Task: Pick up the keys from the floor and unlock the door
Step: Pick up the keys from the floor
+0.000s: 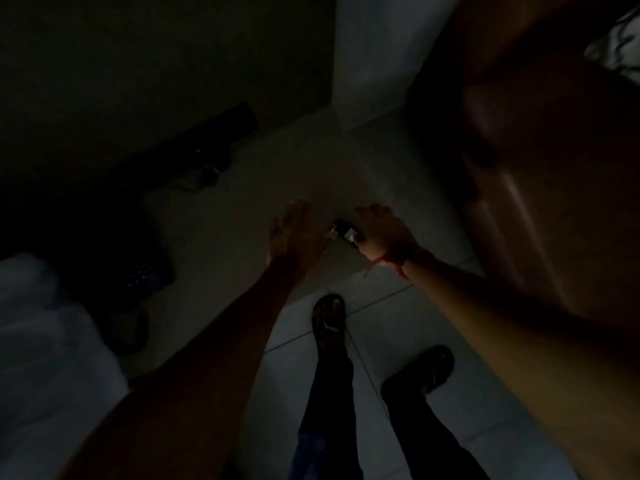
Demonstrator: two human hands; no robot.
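Note:
The scene is very dim. The keys (343,232), a dark fob with a pale square face and a small metal ring, are low over the pale tiled floor (398,327) between my two hands. My right hand (382,230), with a red thread at the wrist, curls its thumb and fingers over the fob's right end. My left hand (298,233) is just left of the keys, flat, with fingers spread and nothing in it. The brown wooden door (554,174) fills the right side of the view.
A white wall corner (367,64) stands behind the keys. Dark shoes and a long dark object (207,161) lie along the left wall. White fabric (41,341) is at the lower left. My feet in dark sandals (329,323) are on the tiles below my hands.

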